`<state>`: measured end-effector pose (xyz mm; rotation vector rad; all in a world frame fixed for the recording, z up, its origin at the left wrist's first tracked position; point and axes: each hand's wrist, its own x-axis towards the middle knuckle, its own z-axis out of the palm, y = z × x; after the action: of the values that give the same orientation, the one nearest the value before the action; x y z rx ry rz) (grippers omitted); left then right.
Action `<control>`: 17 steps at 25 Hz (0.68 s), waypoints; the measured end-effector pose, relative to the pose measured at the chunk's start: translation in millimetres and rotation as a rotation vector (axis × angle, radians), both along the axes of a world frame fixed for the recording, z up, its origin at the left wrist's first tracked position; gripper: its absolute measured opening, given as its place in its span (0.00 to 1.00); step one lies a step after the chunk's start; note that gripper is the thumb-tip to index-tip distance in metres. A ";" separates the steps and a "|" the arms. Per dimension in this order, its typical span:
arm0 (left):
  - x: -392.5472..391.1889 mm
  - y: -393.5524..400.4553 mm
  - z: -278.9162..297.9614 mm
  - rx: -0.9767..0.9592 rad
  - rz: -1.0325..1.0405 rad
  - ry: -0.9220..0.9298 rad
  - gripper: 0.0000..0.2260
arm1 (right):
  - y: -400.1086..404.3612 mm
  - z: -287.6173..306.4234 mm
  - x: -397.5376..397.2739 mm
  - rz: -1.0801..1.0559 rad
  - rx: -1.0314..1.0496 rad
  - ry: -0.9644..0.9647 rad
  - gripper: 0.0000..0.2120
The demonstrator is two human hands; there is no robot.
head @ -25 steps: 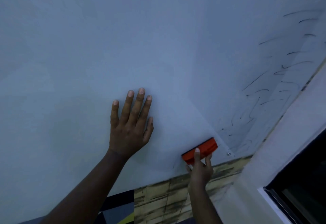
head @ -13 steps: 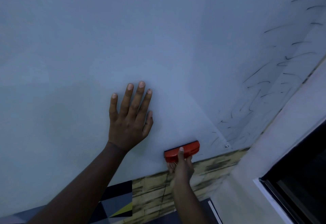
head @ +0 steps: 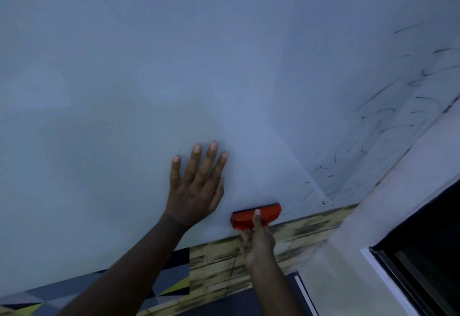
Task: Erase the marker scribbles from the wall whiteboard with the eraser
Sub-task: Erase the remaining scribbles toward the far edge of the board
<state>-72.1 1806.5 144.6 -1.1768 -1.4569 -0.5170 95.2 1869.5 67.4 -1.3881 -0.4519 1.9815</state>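
Most of the board (head: 174,54) looks wiped. Right hand (head: 258,241) grip closed around eraser (head: 256,216) at bottom edge; scribbles (head: 373,126) remain up-right of grip. Left hand (head: 196,188) flat on board.

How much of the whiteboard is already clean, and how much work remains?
Done: the whiteboard looks clean across its wide left and middle part. In hand: the right hand grips the red eraser near the bottom edge, while the left hand rests flat on the board. Left: the black scribbles on the right side.
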 end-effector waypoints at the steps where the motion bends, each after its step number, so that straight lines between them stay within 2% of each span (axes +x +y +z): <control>1: 1.6 -0.3 -11.5 -0.023 0.008 0.020 0.34 | 7.8 -10.8 5.6 0.064 -0.098 0.028 0.32; 5: 0.1 4.9 -31.5 -0.017 0.021 0.026 0.33 | 32.0 -54.2 23.4 0.149 -0.224 0.059 0.30; 8: -1.3 4.5 -36.6 -0.020 0.019 0.033 0.33 | 43.8 -71.0 38.2 0.102 -0.229 0.081 0.24; 10: -1.5 4.2 -37.7 -0.030 0.019 0.033 0.33 | 55.8 -70.2 49.3 0.057 -0.205 0.046 0.25; 13: -2.6 3.2 -38.5 -0.044 0.042 0.043 0.33 | 71.5 -47.6 54.0 0.006 -0.098 0.004 0.32; 17: -2.0 3.5 -41.6 -0.026 0.047 0.033 0.33 | 59.8 -3.5 37.5 -0.066 0.238 -0.086 0.28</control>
<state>-74.1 1810.1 103.1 -1.1632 -1.4638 -0.4458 132.6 1929.3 63.9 -1.3235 -0.6504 1.7570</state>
